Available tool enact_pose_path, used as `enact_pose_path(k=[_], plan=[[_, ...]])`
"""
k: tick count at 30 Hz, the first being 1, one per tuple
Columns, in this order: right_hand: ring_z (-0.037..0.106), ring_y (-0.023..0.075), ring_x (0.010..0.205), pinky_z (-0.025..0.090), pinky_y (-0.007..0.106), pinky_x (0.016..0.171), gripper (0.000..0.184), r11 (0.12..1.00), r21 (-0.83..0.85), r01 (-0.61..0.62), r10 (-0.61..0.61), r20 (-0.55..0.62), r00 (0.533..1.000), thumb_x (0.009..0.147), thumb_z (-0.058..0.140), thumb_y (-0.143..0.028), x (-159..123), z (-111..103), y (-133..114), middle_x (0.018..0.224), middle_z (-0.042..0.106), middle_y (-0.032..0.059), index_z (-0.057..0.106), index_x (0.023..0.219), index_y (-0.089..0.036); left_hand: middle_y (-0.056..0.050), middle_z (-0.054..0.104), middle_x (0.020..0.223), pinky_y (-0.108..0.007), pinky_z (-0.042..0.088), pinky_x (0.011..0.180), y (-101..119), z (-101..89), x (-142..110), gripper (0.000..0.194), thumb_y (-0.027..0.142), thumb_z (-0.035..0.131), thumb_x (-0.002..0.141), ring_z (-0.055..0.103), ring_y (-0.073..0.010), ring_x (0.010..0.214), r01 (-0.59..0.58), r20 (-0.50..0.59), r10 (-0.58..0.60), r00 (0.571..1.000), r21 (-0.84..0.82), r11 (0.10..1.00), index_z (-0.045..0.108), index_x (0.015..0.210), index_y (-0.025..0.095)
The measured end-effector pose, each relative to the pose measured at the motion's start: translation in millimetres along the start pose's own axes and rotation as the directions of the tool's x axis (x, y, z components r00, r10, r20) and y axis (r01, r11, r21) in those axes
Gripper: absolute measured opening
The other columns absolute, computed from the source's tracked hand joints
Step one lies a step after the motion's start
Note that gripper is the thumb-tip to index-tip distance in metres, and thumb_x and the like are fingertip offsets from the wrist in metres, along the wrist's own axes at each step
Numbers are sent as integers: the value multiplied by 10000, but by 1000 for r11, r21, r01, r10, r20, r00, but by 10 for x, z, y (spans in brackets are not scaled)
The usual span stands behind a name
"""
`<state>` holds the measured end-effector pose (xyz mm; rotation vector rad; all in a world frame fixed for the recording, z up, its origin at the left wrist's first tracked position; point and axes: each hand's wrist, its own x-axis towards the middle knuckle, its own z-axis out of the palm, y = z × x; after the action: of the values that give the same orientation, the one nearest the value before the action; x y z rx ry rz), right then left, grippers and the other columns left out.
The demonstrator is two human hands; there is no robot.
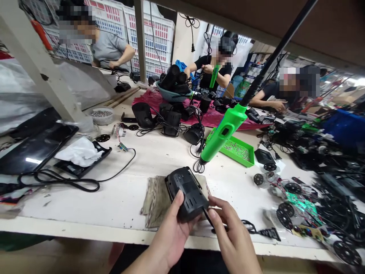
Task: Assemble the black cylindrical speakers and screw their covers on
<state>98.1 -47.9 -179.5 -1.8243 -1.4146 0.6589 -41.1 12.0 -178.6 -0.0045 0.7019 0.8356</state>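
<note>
Black plastic housing [186, 194] sits in both hands, just above a folded, worn cloth pad [159, 201] near the bench's front edge [114, 233] - tilted, slotted face up.

Left hand [168, 232]: palm up, fingers curled round the underside, carrying most of the weight. Right hand [232, 238]: half closed, thumb and forefinger pinched at the housing's right end. A thin black lead or rod [209, 219] runs out past those fingers - can't tell if they have hold of it.

Handling, my read: light, stiff, hollow shell. Smooth plastic, so some slip risk, and the thin slotted wall may crack if squeezed. Best hold is the long sides or the solid corners, not across the slots. The pad gives a soft spot to set it down.

Nearby: green electric screwdriver [222, 133] hangs from a black pole, tip above the bench, just beyond the housing. Green tray of screws [235, 149] sits behind it. Loose round black plates and green circuit boards [299, 201] lie to the right. Past the pink cloth [171, 108], 3 co-workers [216, 70] work at the same bench - none touching this unit.
</note>
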Motion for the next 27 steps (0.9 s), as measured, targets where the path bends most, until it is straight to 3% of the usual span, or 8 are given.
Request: enact_pose_path(k=[5, 10, 12, 14, 16, 19, 23, 27], plan=[[684, 142, 753, 535, 185, 647, 186, 997, -3, 79, -79, 16, 997, 904, 548, -399, -41, 6, -74, 850, 699, 26, 596, 957, -227, -152, 752, 928, -283, 580, 684, 78, 89, -13, 374, 392, 579, 900, 702, -189, 739, 14, -67, -15, 998, -17, 1000, 686, 1015, 53], [619, 154, 689, 501, 232, 635, 202, 983, -82, 167, -171, -41, 984, 933, 498, -360, -52, -8, -143, 749, 637, 24, 603, 816, -233, -145, 748, 951, -320, 574, 722, 85, 78, 0, 355, 384, 578, 899, 695, -202, 772, 11, -88, -9, 996, 22, 1000, 675, 1039, 72], [631, 170, 746, 511, 248, 667, 192, 985, -93, 143, -148, -49, 988, 924, 505, -385, -48, -30, -114, 803, 647, 36, 600, 854, -233, -145, 733, 1043, -342, 544, 832, 65, 43, -13, 381, 354, 654, 850, 690, -227, 886, -51, -59, 60, 996, 140, 989, 642, 1127, 93], [650, 196, 891, 533, 279, 755, 242, 995, -69, 77, -82, -77, 994, 892, 544, -438, -34, -38, -69, 997, 664, 61, 582, 1020, -236, -118, 699, 1161, -385, 461, 981, 32, 1, -39, 554, 337, 752, 766, 644, -261, 1058, -151, 24, 150, 988, 285, 947, 567, 1261, 168], [606, 242, 1103, 519, 353, 898, 511, 1000, -15, 17, -18, -73, 997, 843, 590, -500, -11, -19, -33, 1272, 583, 96, 470, 1266, -238, -92, 634, 1287, -426, 334, 1095, -2, -35, -61, 669, 417, 760, 745, 540, -283, 1229, -226, 124, 194, 973, 367, 902, 502, 1338, 246], [439, 291, 1325, 397, 460, 1071, 837, 999, 41, -26, 26, 14, 1000, 780, 648, -536, 22, 62, -13, 1475, 413, 123, 260, 1454, -225, -87, 529, 1412, -429, 200, 1158, -24, -62, -55, 618, 607, 544, 840, 372, -282, 1373, -264, 217, 193, 957, 368, 892, 519, 1341, 244], [420, 297, 1343, 338, 507, 1108, 816, 994, 101, -47, 44, 32, 999, 800, 643, -503, 16, 176, 22, 1469, 427, 123, 252, 1465, -235, -100, 594, 1340, -454, 220, 1146, -4, -66, 21, 670, 686, 367, 870, 390, -298, 1360, -225, 231, 158, 960, 299, 927, 599, 1273, 203], [374, 301, 1372, 361, 489, 1097, 764, 989, 96, 108, -110, 18, 994, 844, 600, -465, 70, 173, 44, 1517, 345, 128, 243, 1478, -234, -110, 690, 1190, -444, 314, 1095, -3, -44, 79, 703, 712, 350, 857, 510, -309, 1262, -129, 192, 83, 978, 243, 961, 683, 1158, 171]])
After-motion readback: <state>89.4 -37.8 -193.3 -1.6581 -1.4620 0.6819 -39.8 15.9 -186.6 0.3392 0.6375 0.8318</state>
